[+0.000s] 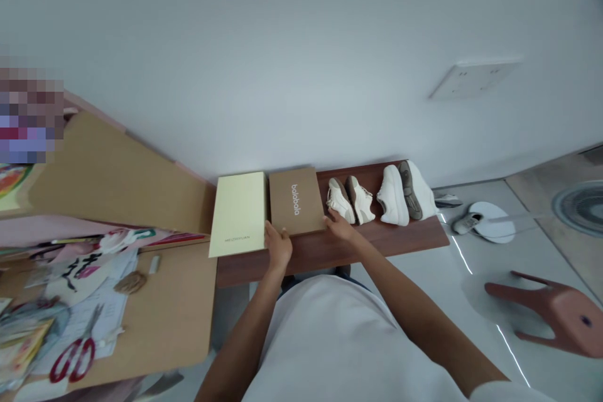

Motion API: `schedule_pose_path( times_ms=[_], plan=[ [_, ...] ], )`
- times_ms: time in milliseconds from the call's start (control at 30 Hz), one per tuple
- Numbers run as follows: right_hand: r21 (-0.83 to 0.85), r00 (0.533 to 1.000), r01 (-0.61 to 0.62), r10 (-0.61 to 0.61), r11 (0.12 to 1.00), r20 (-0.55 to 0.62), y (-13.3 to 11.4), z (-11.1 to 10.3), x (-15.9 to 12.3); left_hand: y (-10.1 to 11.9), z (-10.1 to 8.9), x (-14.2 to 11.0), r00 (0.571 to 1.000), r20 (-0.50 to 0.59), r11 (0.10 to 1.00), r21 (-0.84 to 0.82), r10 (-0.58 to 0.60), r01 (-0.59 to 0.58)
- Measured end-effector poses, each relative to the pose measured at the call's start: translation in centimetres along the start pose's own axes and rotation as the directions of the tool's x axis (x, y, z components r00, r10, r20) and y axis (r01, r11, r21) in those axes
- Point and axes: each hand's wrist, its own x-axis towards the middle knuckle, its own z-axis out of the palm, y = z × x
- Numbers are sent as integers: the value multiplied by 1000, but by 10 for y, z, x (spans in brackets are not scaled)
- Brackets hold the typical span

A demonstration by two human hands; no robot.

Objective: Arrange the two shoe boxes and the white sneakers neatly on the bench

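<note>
A brown shoe box [296,200] with white lettering lies on a low dark wooden bench [358,245] against the white wall. My left hand [277,246] grips the box's near left corner, fingers curled on its edge. My right hand [340,223] holds the near right corner, beside a small white sneaker. A pale yellow box [238,213] lies just left of the brown one, touching it. Right of the brown box stand a small pair of white sneakers [349,200] and a larger white pair [404,192], one of them tipped on its side.
A light wooden desk [164,308] at the left carries papers, red-handled scissors [73,358] and clutter. A pink stool [556,311] lies tipped on the white floor at the right. A white fan base [492,221] and a round fan [579,207] sit farther right.
</note>
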Motion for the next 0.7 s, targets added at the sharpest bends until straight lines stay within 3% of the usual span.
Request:
schedule_pose_path(
  times_ms=[100,233,367,500,600,700],
  plan=[
    [18,996,20,-18,1000,-91,10,-40,-11,19,9,-25,970,71,973,-8,232,-232],
    [-4,973,-48,46,999,-226,29,-97,-21,52,53,-53,904,280,944,-161,323,-287],
    [-142,958,-135,93,981,-271,43,-132,-14,71,114,-67,859,454,967,-195,235,-162],
    [-346,977,-160,97,924,-193,50,-140,4,73,164,-64,898,439,999,-47,29,-10],
    [-448,985,-168,139,878,-99,53,-140,16,71,185,-57,916,399,1000,3,-29,30],
    [-519,993,-120,114,846,-43,57,-143,21,69,193,-51,927,372,998,59,-47,27]
  ],
)
